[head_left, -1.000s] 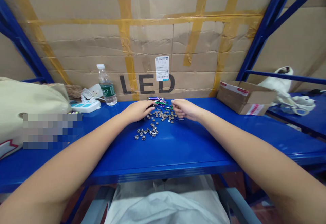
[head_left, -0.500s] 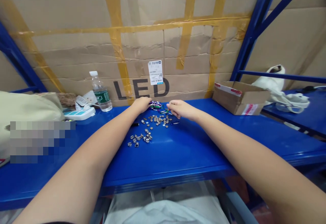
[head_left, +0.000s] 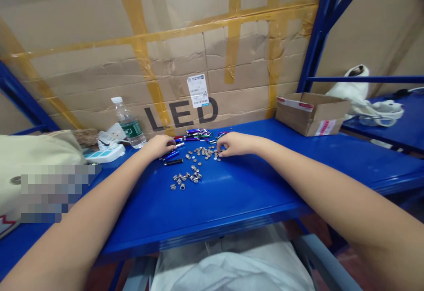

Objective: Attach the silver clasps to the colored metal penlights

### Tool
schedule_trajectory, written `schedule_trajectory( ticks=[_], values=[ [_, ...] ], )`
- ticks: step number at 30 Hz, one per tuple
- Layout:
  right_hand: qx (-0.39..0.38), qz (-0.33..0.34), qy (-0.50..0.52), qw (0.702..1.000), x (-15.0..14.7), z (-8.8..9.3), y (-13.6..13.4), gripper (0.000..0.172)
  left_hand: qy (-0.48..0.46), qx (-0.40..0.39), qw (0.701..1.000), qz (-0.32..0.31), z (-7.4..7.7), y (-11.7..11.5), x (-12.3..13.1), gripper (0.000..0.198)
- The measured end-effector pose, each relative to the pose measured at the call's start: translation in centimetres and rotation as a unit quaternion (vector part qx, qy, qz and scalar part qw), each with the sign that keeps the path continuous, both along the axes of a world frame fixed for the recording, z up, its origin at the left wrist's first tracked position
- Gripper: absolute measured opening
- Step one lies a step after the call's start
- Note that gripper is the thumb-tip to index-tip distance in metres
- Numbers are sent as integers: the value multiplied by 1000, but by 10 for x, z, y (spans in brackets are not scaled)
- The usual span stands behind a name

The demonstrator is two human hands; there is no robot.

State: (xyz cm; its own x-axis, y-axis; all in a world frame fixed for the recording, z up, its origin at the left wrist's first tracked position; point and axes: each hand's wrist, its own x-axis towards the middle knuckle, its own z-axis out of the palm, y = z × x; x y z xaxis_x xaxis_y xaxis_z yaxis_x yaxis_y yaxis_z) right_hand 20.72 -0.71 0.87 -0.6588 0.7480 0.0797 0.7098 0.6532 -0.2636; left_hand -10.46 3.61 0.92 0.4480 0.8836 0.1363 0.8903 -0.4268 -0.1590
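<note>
On the blue counter [head_left: 232, 194], left hand [head_left: 160, 144] curled over small blue tubes [head_left: 170, 155], grip unclear, right hand [head_left: 232, 144] pinching at scattered button cells [head_left: 202, 153] beneath its fingertips, metal caps [head_left: 185, 179] nearer.

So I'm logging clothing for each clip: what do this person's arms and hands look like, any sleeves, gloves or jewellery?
Both forearms are bare with no sleeves in view. The left hand and right hand wear no gloves, and no watch, rings or bracelets show.
</note>
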Motion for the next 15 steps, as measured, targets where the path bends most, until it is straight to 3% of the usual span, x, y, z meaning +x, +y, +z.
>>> schedule_trajectory(
  ticks=[10,15],
  values=[
    [-26,16,-4,1000,-3,0,-8,24,29,11,999,7,-5,2,6,25],
    [-45,44,-6,998,-7,0,-10,14,-73,65,995,-13,3,-16,21,23]
  ],
)
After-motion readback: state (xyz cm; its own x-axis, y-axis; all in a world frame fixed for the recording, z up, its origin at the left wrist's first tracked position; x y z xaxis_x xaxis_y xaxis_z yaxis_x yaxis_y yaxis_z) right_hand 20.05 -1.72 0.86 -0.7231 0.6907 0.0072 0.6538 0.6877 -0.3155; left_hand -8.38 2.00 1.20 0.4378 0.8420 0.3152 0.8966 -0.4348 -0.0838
